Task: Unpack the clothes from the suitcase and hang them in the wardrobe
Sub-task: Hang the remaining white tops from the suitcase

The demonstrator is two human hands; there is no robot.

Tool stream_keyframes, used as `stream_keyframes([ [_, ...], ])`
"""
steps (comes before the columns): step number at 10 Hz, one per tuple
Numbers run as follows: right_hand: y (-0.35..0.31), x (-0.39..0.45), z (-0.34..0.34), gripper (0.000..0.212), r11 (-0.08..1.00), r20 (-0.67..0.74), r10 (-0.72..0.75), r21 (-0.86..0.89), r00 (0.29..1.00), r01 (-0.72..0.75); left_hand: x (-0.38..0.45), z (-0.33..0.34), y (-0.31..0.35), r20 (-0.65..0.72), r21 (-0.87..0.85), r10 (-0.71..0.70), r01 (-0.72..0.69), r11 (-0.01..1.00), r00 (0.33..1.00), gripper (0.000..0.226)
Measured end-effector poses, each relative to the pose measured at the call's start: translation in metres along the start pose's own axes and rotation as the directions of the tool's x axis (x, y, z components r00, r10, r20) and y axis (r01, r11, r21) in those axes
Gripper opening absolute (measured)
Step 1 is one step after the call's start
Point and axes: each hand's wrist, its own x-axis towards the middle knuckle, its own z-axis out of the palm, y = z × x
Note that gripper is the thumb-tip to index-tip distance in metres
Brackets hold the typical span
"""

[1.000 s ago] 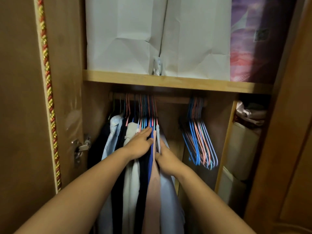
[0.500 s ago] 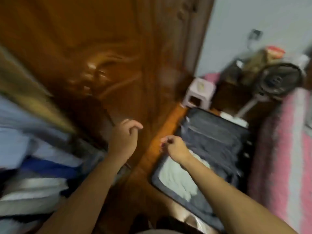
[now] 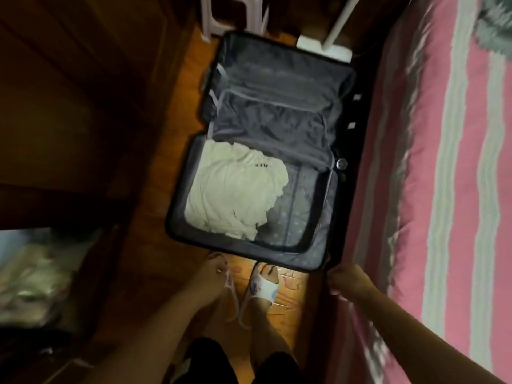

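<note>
Suitcase (image 3: 277,112) lies open; left hand (image 3: 206,275) and right hand (image 3: 346,279) hang loosely curled, empty.

Bare forearms, no sleeves. Black shorts (image 3: 266,364) at lower centre of frame. White open-toed slide sandals with faint coloured print (image 3: 261,286) on both feet, lower centre.

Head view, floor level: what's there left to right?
Wooden wardrobe → wood floor strip → open suitcase holding a cream garment → pink striped bed.
</note>
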Motion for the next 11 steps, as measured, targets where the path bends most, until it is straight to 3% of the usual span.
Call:
stream_keyframes([
  [1,-0.016,0.06,0.051,0.012,0.985,0.011,-0.049,-0.163,0.999,0.05,0.059,0.024,-0.029,-0.048,-0.092,-0.121,0.116,0.989,0.991,0.019],
  [3,-0.067,0.154,0.151,0.023,0.946,0.109,-0.197,-0.239,0.974,0.218,0.209,0.017,-0.079,-0.155,0.167,-0.143,0.169,0.971,0.978,0.021],
  [4,-0.089,0.193,0.182,0.019,0.956,0.1,-0.231,-0.16,0.968,0.244,0.287,0.007,-0.075,-0.253,0.198,-0.133,0.186,0.962,0.958,0.039],
  [5,-0.098,0.227,0.194,0.017,0.963,0.092,-0.223,-0.135,0.97,0.234,0.344,0.013,-0.063,-0.342,0.097,-0.175,0.22,0.971,0.923,0.07],
  [6,-0.091,0.244,0.192,0.015,0.98,0.071,-0.166,-0.099,0.984,0.173,0.37,0.029,-0.049,-0.388,0.078,-0.244,0.296,0.952,0.889,0.068],
  [7,-0.075,0.247,0.186,0.015,0.993,0.064,-0.104,-0.04,0.993,0.107,0.378,0.033,-0.047,-0.452,0.038,-0.292,0.345,0.938,0.843,0.038],
  [8,-0.059,0.236,0.178,0.014,0.995,0.053,-0.078,-0.059,0.996,0.081,0.372,0.03,-0.058,-0.457,-0.035,-0.258,0.273,0.961,0.851,0.032],
  [9,-0.052,0.215,0.167,0.016,0.994,0.037,-0.066,-0.08,0.997,0.068,0.332,0.023,-0.055,-0.5,-0.02,-0.08,0.081,0.997,0.862,0.028],
  [10,-0.06,0.182,0.158,0.019,0.999,0.038,-0.045,0.005,0.998,0.045,0.268,0.0,-0.045,-0.478,-0.04,0.11,-0.147,0.988,0.872,0.023],
  [11,-0.077,0.145,0.153,0.018,0.995,0.052,-0.077,0.067,0.996,0.073,0.21,-0.033,-0.041,-0.456,0.022,0.265,-0.287,0.958,0.849,0.016],
])
